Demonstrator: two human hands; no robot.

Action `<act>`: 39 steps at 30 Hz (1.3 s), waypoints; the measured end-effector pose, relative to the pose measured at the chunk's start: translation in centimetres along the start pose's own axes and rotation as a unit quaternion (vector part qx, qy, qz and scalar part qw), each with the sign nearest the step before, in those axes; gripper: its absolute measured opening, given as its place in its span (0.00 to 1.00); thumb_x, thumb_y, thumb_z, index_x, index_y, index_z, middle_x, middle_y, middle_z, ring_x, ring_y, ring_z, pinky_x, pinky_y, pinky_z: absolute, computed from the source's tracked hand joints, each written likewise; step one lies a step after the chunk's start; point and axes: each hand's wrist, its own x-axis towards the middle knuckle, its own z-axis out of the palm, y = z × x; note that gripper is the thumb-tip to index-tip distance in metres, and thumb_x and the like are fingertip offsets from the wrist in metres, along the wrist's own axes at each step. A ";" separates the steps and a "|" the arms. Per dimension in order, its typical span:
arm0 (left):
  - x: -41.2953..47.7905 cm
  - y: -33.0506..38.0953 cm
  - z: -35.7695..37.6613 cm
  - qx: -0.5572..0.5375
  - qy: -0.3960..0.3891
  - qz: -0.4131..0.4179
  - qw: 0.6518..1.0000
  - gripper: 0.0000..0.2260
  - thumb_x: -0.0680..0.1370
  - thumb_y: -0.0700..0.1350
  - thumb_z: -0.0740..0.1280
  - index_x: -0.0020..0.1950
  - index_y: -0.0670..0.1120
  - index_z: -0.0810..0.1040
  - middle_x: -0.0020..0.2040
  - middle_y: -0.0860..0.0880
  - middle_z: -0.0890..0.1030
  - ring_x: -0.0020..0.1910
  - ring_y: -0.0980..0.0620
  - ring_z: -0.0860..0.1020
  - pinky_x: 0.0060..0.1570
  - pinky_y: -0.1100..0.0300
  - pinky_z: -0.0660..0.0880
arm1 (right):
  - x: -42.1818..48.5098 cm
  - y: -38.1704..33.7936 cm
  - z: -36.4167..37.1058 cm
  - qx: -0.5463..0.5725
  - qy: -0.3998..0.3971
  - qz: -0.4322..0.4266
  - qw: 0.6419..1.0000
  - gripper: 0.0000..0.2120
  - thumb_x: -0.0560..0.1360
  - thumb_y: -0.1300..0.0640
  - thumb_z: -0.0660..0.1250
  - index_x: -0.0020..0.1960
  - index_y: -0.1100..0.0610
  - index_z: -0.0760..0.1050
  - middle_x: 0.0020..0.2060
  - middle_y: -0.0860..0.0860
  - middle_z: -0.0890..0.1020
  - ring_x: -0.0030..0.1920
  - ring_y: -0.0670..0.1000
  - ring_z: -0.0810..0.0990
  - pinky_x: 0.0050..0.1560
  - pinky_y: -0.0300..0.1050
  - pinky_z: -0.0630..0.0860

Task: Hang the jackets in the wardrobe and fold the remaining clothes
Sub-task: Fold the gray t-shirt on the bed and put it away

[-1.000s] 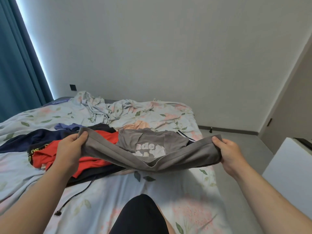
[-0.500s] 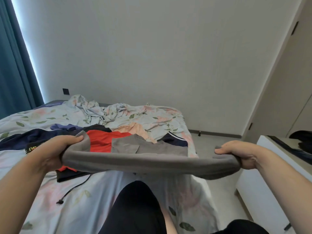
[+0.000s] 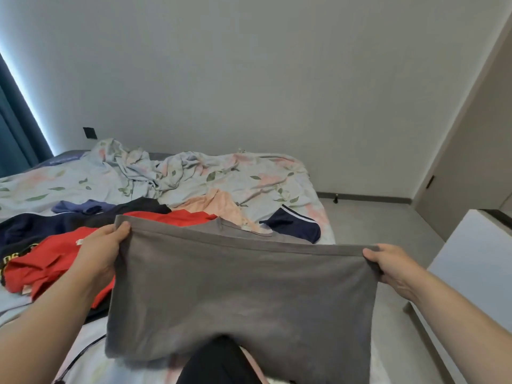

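Note:
A grey T-shirt (image 3: 243, 295) hangs stretched in front of me over the near edge of the bed. My left hand (image 3: 98, 254) pinches its upper left corner and my right hand (image 3: 388, 263) pinches its upper right corner. The cloth drops down toward my knee and hides the bed below it. Behind it on the bed lie a red garment (image 3: 52, 261), a dark navy garment (image 3: 33, 231), a peach garment (image 3: 219, 206), a blue-purple garment (image 3: 80, 207) and navy shorts with white stripes (image 3: 293, 227).
The bed (image 3: 249, 178) has a floral sheet, rumpled at the far side. A white cabinet (image 3: 471, 261) stands close on the right, with grey floor (image 3: 374, 217) between it and the bed. A teal curtain (image 3: 16, 134) hangs at the left. A black cord (image 3: 80, 356) lies near my left forearm.
The grey T-shirt was held bunched and level between my hands; now it hangs down as a flat sheet. Both hands kept their grip and the view has tilted upward.

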 end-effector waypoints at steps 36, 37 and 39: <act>0.3 -16.9 -4.2 0.288 -0.002 -0.093 0.953 0.08 0.80 0.43 0.64 0.52 0.42 0.82 0.42 0.47 0.80 0.38 0.48 0.75 0.42 0.53 0.72 | 1.9 15.1 6.0 -0.258 0.031 0.085 0.962 0.15 0.74 0.55 0.68 0.30 0.57 0.71 0.29 0.56 0.76 0.33 0.57 0.75 0.36 0.45 0.69; 0.2 -16.8 -4.5 0.243 -0.032 -0.117 0.962 0.08 0.81 0.41 0.63 0.54 0.43 0.82 0.42 0.46 0.81 0.38 0.49 0.76 0.42 0.54 0.72 | 1.1 15.7 5.8 -0.243 0.041 0.096 0.964 0.13 0.73 0.57 0.68 0.32 0.58 0.72 0.31 0.57 0.77 0.34 0.58 0.77 0.37 0.45 0.70; 0.1 -16.4 -5.0 0.168 -0.075 -0.160 0.970 0.09 0.81 0.37 0.62 0.56 0.44 0.80 0.45 0.46 0.82 0.40 0.49 0.77 0.44 0.55 0.74 | -0.2 16.5 5.6 -0.194 0.046 0.115 0.973 0.09 0.72 0.60 0.69 0.34 0.61 0.73 0.31 0.59 0.76 0.32 0.58 0.76 0.36 0.47 0.71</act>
